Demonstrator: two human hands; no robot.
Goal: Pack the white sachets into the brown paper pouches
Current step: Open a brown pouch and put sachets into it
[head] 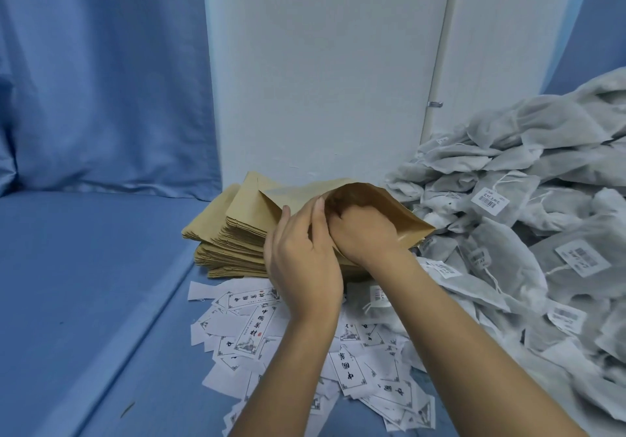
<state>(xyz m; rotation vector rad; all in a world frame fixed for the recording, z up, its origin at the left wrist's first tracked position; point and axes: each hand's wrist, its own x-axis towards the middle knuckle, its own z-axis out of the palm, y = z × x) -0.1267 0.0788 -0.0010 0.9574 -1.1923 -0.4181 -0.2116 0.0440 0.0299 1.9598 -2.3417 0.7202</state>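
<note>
Left hand (301, 260): I see this grip closed on the near lip of the open brown paper pouch (399, 219). The thumb and fingertips curl over the rim and hold the mouth wide.

Right hand (366, 233): it is pushed into the pouch mouth up to the knuckles. The fingers are hidden inside, so I cannot tell whether this grip is closed on anything or loose. Only the back of the hand and the wrist show. It touches the left hand at the thumb side.

The pouch is held up off the worktop, tilted, with its mouth facing me and to the right. Its far end lies over the stack of flat brown paper pouches (233, 233), which sits just behind and left of both hands.

The heap of white mesh sachets (508, 216) with strings and barcode tags is piled to the right of the pouch. The nearest sachets lie just beside the pouch's right edge and under the right forearm. I can't see a sachet inside the pouch.

The scattered white printed paper labels (257, 328) lie under both forearms on the blue cloth-covered worktop (84, 284). A white panel wall (321, 64) stands behind the stack, and a blue curtain (101, 80) hangs at left.
</note>
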